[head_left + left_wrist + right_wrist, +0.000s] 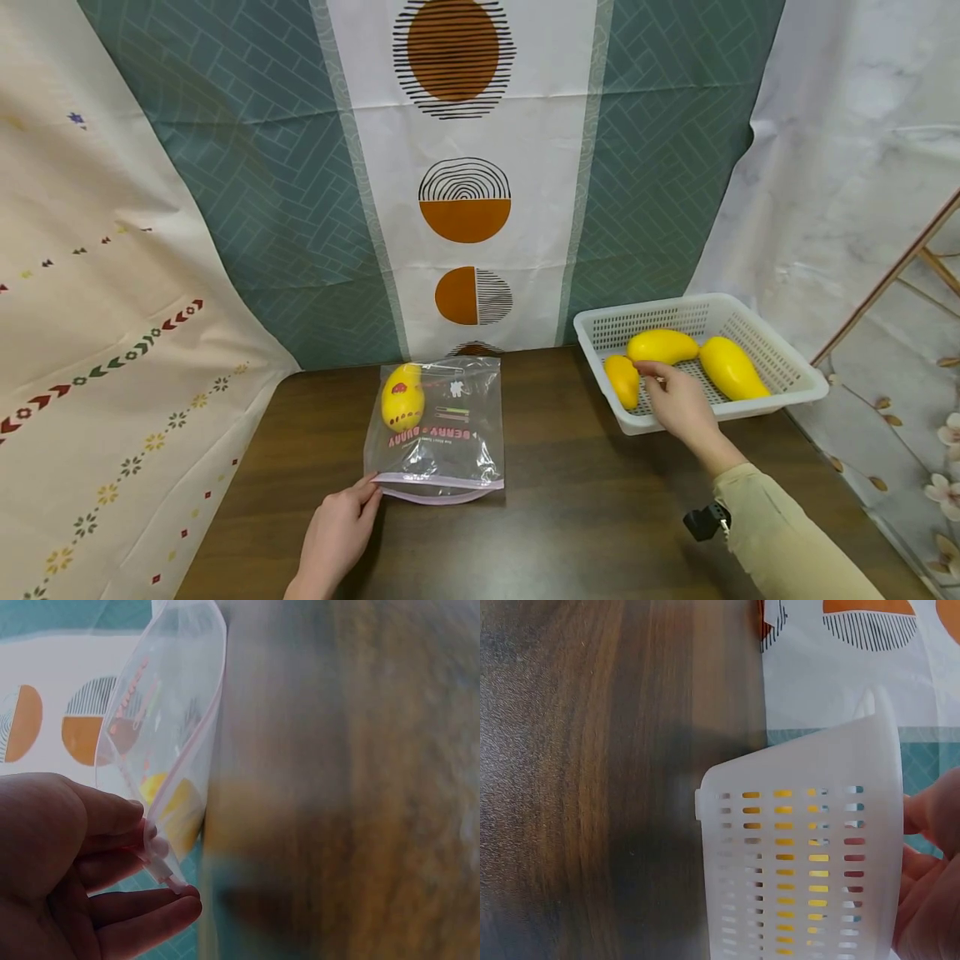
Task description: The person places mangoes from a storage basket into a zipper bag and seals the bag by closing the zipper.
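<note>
Fingers of the left hand (335,533) pinch the limp, slippery clear plastic zip bag (437,427) at its near corner, while the right hand (677,400), fingers curled, reaches over the white slotted plastic basket (780,396) to the smooth, firm yellow mangoes (663,345), best cupped around the middle.

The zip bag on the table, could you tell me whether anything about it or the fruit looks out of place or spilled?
Nothing stands out. The zip bag lies flat with one yellow fruit inside, its mouth held by the left hand. Three more fruits sit inside the white basket, where the right hand reaches. Nothing is spilled.
</note>
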`<state>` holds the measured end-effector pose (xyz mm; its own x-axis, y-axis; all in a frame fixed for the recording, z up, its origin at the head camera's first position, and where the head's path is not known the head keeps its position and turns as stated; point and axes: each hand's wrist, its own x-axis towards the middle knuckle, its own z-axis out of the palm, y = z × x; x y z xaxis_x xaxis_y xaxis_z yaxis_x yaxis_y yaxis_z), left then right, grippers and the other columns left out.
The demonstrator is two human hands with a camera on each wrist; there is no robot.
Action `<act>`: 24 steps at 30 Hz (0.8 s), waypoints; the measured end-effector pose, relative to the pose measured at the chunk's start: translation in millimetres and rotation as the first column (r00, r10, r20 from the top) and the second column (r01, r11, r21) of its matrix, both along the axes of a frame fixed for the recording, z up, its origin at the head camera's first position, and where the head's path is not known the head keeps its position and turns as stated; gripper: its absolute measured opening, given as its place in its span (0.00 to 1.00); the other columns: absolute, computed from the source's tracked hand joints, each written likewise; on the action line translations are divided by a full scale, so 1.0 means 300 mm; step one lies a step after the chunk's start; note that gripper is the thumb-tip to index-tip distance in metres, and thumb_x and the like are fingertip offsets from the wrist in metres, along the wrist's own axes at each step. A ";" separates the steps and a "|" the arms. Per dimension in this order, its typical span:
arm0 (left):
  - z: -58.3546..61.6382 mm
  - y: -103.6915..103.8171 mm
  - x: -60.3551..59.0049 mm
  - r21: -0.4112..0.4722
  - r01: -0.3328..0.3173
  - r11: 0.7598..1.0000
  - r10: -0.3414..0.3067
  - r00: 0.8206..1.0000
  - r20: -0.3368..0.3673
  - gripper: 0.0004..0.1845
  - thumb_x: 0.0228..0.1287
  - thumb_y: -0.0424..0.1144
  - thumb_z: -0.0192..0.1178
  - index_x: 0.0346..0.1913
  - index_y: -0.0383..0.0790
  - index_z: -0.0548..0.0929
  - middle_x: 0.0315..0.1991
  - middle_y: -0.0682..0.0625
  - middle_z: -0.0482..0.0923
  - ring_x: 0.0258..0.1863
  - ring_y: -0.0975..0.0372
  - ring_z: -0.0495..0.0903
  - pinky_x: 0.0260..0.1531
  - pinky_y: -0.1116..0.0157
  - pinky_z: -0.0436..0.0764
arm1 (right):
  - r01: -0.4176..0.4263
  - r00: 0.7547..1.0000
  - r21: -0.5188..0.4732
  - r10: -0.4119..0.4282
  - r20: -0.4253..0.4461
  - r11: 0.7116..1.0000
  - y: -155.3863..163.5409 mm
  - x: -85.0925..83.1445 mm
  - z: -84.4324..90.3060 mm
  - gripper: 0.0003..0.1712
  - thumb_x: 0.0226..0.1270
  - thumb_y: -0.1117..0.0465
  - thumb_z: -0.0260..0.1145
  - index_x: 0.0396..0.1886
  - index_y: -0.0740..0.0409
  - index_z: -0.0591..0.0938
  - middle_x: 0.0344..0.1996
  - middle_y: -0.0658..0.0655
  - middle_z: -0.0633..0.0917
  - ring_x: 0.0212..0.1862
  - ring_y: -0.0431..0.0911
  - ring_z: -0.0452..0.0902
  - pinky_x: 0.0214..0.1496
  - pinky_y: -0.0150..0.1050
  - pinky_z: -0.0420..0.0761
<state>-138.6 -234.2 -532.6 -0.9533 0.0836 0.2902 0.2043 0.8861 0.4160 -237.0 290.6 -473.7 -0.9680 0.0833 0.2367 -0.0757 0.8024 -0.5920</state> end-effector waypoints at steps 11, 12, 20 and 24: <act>-0.010 -0.009 0.004 -0.001 -0.008 1.000 0.008 1.000 0.000 0.10 0.72 0.34 0.69 0.50 0.33 0.93 0.55 0.44 0.90 0.50 0.45 0.90 0.45 0.43 0.87 | -0.043 0.997 0.096 0.036 0.073 0.994 0.006 -0.034 0.000 0.21 0.82 0.61 0.59 0.68 0.62 0.83 0.61 0.69 0.86 0.49 0.62 0.83 0.53 0.60 0.83; -0.011 -0.010 0.004 0.001 -0.006 1.000 0.006 1.000 -0.001 0.10 0.72 0.34 0.69 0.50 0.33 0.93 0.55 0.44 0.90 0.50 0.45 0.90 0.45 0.42 0.87 | -0.051 0.996 0.108 0.043 0.083 0.993 0.005 -0.038 0.001 0.21 0.82 0.61 0.59 0.68 0.62 0.83 0.61 0.69 0.85 0.51 0.63 0.83 0.55 0.63 0.82; -0.013 -0.011 -0.001 0.005 -0.008 1.000 0.008 1.000 0.016 0.10 0.73 0.34 0.69 0.51 0.33 0.93 0.56 0.44 0.89 0.51 0.45 0.90 0.46 0.42 0.86 | -0.064 0.972 0.132 0.031 0.232 0.989 -0.009 -0.064 0.020 0.26 0.83 0.56 0.60 0.75 0.60 0.78 0.69 0.71 0.79 0.53 0.63 0.79 0.64 0.68 0.76; -0.015 -0.010 -0.003 0.010 -0.010 1.000 0.010 1.000 0.014 0.11 0.72 0.35 0.69 0.51 0.33 0.93 0.55 0.44 0.89 0.51 0.45 0.90 0.46 0.42 0.86 | -0.091 0.954 0.126 0.050 0.294 0.988 -0.019 -0.080 0.022 0.32 0.82 0.53 0.60 0.78 0.63 0.72 0.71 0.74 0.76 0.62 0.68 0.77 0.69 0.71 0.71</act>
